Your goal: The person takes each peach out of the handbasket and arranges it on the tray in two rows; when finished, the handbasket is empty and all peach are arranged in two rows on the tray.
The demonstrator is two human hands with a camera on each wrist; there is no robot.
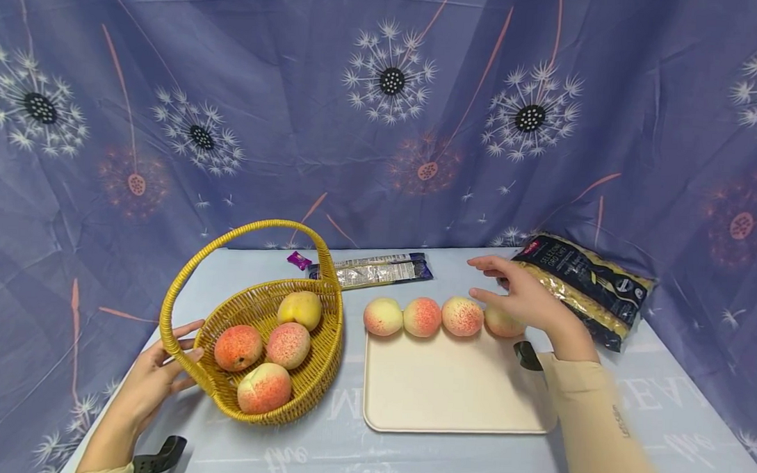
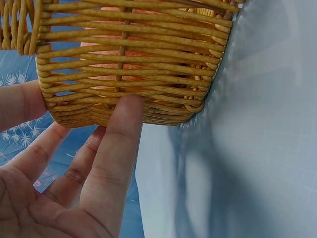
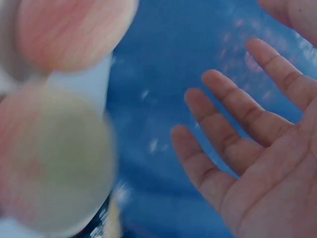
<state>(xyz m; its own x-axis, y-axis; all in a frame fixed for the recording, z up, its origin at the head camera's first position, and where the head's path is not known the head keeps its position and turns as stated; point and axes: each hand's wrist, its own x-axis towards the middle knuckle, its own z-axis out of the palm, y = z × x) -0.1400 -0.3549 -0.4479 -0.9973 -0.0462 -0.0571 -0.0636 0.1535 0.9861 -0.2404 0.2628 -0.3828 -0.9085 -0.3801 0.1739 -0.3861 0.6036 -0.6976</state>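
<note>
Peach row: four peaches sitting along the far edge of the cutting board (image 1: pixel 454 392); rightmost peach (image 1: pixel 503 323) lying just under the right hand (image 1: pixel 526 297), partly hidden by it.
Right hand: hovering over that peach, fingers spread and relaxed, holding nothing; in the right wrist view the fingers (image 3: pixel 223 144) are apart from the blurred fruit.
Left hand: left hand (image 1: pixel 154 378) resting open against the near-left wall of the basket (image 1: pixel 325 332); a straight fingertip (image 2: pixel 124 106) is touching the weave, not curling round it.
Basket contents: four more peaches inside, handle arching over them.
Rest: dark pasta bag (image 1: pixel 586 285) far right on the bench (image 1: pixel 283 449), a long foil packet (image 1: pixel 374 270) and a small purple wrapper (image 1: pixel 299 260) at the far side.
Risk 1: round peaches are touching in a line, so a nudge from the right hand is likely to set neighbours rolling off the far edge of the board.
Risk 2: basket is only being steadied by flat fingers, so a push could slide or tip it.
Risk 3: right sleeve is passing over the board corner and could drag it.
</note>
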